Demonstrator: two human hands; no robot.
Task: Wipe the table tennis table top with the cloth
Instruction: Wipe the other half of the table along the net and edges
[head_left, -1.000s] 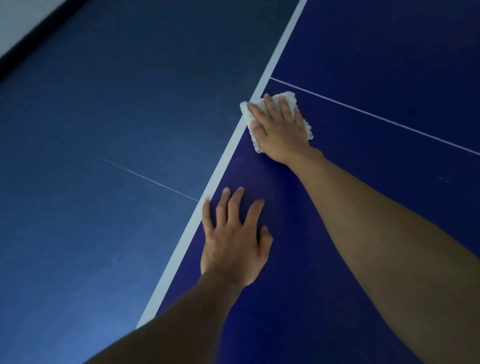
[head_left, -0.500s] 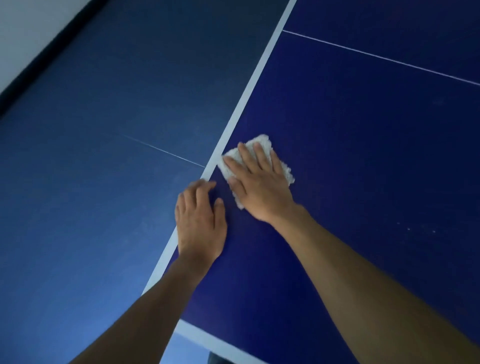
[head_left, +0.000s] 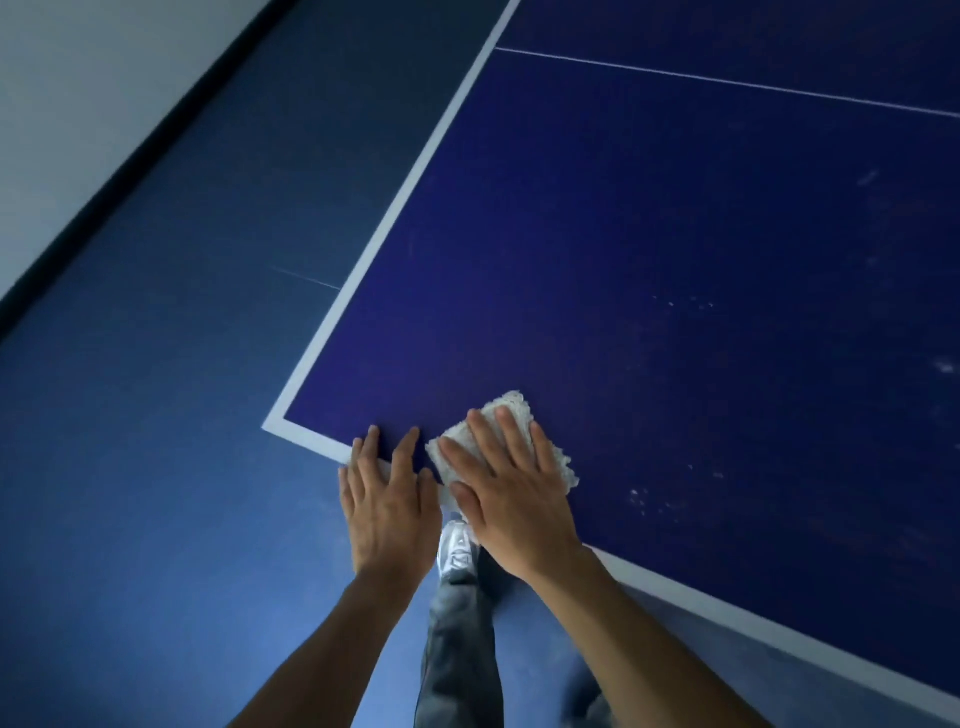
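My left hand (head_left: 387, 501) lies flat and empty on the tabletop's (head_left: 597, 249) near edge, by the corner. Just beside it, my right hand (head_left: 511, 499) presses the cloth (head_left: 509, 404) down with straight fingers. White specks (head_left: 670, 501) farther right suggest much is not yet wiped.

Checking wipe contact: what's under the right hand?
The white cloth, pressed flat on the table top near its near edge by the right hand. Only the cloth's edges show around the hand; its middle and the table surface beneath are covered.
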